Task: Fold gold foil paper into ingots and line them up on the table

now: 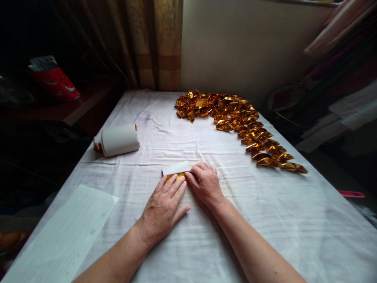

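Observation:
A small piece of gold foil paper with a white back lies on the cloth-covered table, partly folded so that a gold strip shows along its near edge. Flat across that strip rest the outstretched fingers of my left hand, thumb apart. My right hand has its fingers curled and pinches the paper's right end between thumb and forefinger. Fingers hide part of the gold side. Beyond, folded gold foil pieces lie in a long curving row at the back and right of the table.
A white-backed roll with gold edges lies at the left. Near the front left is a pale lined sheet. A red container stands on a dark side table. Curtains hang behind; clothes hang at the right.

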A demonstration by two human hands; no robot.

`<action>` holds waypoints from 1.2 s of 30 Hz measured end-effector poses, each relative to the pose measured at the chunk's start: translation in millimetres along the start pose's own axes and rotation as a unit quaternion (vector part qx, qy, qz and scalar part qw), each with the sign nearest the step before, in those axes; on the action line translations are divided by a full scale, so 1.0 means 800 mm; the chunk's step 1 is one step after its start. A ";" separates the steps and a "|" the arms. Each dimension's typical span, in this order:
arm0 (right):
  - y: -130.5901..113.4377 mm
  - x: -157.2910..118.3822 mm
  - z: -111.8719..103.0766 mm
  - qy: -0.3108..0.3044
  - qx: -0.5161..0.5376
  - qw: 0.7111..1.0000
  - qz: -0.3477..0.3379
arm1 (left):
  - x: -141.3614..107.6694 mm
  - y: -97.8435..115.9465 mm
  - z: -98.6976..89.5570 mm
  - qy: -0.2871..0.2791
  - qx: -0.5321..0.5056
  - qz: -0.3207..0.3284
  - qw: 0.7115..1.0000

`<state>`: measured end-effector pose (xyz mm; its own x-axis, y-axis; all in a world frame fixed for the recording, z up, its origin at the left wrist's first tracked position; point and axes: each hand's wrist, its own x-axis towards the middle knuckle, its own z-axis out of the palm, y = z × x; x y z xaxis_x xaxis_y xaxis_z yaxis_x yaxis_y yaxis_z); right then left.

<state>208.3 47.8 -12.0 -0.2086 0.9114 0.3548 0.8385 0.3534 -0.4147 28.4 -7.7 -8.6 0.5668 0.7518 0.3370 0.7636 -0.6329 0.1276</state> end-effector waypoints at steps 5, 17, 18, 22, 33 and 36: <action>0.001 -0.002 0.000 -0.006 0.022 1.000 0.005 | -0.002 0.000 0.005 -0.006 0.001 -0.015 1.000; 0.001 -0.003 0.001 0.004 0.022 1.000 0.017 | -0.002 -0.001 0.002 -0.030 0.004 -0.014 0.999; 0.000 -0.003 0.001 0.004 0.021 1.000 0.017 | -0.002 -0.002 0.002 -0.031 0.002 -0.015 0.999; -0.001 -0.003 0.000 0.003 0.016 1.000 0.018 | -0.003 -0.002 0.003 -0.035 -0.010 -0.023 0.999; -0.001 -0.003 0.001 0.001 0.007 1.000 0.027 | -0.002 -0.003 0.001 -0.044 -0.019 -0.025 0.999; -0.001 -0.003 0.001 -0.001 0.007 0.999 0.034 | -0.002 -0.003 0.001 -0.046 -0.022 -0.027 0.998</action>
<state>207.7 45.5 -13.7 -0.1523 0.9336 0.3244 0.8440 0.2936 -0.4488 25.7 -6.9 -9.8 0.5520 0.7980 0.2418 0.7813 -0.5963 0.1842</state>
